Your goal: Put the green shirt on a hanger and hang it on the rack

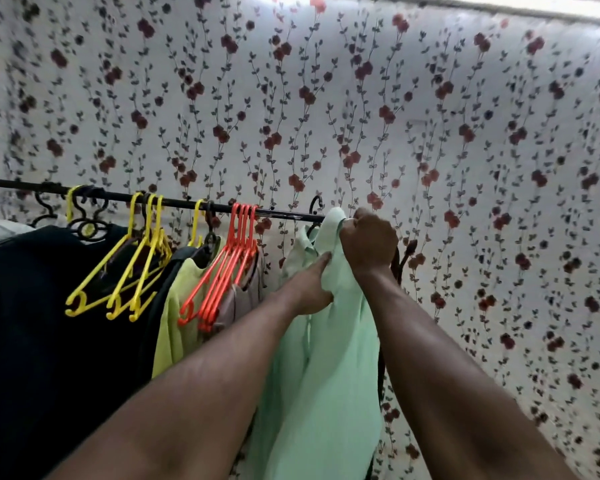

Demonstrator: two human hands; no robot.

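The pale green shirt hangs down at the right end of the black rack rod. A black hanger hook sits over the rod just above the shirt's collar. My right hand grips the top of the shirt at the shoulder, fingers curled round the fabric. My left hand reaches in from below left, with the thumb on the front and the fingers hidden behind the cloth; it seems to pinch the shirt's front edge. The hanger's body is hidden inside the shirt.
Several orange hangers and yellow hangers hang empty to the left on the rod. A yellow-green garment and dark clothes fill the rod's left part. A dark belt hangs behind the shirt. Floral wallpaper covers the wall.
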